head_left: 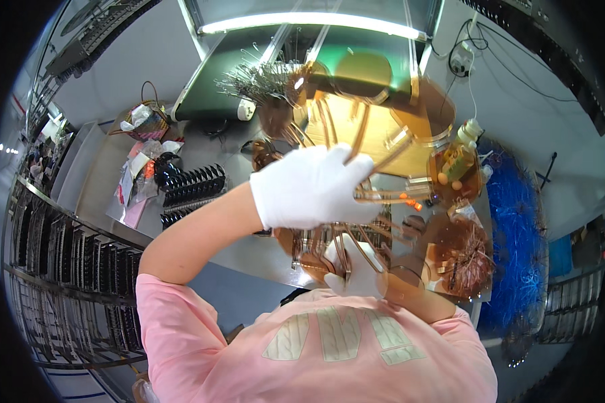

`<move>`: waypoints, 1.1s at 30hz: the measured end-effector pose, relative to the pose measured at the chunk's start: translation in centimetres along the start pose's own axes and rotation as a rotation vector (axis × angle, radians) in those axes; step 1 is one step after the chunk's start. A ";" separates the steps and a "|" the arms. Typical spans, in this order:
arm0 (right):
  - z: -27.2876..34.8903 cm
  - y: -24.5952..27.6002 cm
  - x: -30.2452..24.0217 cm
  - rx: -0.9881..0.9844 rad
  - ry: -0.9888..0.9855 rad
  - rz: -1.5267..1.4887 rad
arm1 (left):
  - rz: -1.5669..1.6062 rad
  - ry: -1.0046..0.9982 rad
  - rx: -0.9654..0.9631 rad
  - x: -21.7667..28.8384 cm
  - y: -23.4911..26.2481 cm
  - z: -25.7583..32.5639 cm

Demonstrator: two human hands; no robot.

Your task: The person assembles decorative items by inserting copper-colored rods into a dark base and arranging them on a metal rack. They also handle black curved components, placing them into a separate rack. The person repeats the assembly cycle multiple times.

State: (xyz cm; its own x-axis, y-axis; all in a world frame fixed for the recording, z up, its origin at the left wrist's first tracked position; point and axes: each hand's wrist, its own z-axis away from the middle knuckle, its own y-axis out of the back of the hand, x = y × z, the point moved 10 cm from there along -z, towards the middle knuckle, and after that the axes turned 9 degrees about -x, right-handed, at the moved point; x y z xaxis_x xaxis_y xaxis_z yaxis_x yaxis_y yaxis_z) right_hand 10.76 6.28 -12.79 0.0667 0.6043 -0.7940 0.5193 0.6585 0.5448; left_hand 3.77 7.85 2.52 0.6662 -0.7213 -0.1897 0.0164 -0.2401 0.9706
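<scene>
I hold a clear amber plastic panel (356, 127) with curved slots and cut-outs up close in front of me. My left hand (309, 188), in a white glove, grips the panel across its middle, fingers wrapped over the edge. My right hand (355, 269), also in a white glove, is closed on the panel's lower part near my chest; its forearm (417, 299) shows through the amber plastic. My pink shirt (316, 349) fills the lower picture.
On the metal table (101, 181) stand a black slotted rack (191, 185) and a basket (144, 121) with bags. A bundle of thin metal wires (259, 80) lies on a green mat (215, 94). A capped bottle (460, 158), copper wires (467, 255) and blue strands (517, 235) are at the right.
</scene>
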 end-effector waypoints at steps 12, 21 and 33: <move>-1.2 -7.1 4.4 -0.588 -0.406 -0.649 | 0.379 0.087 -0.107 0.8 -2.0 -4.2; -2.5 -3.9 3.3 -0.363 -0.094 -0.524 | 0.178 0.128 0.091 0.5 -0.8 -2.9; -2.8 -7.0 4.0 -0.578 -0.076 -1.646 | 0.419 0.256 0.178 0.0 -3.4 -3.3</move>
State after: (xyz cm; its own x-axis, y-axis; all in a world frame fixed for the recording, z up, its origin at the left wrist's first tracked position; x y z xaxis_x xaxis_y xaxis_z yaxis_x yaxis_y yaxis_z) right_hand 4.98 5.39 -19.04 -0.1278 -0.8112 -0.5706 -0.2629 0.5825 -0.7692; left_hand 6.21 10.80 -0.26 0.7499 -0.6022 0.2740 -0.4030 -0.0874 0.9110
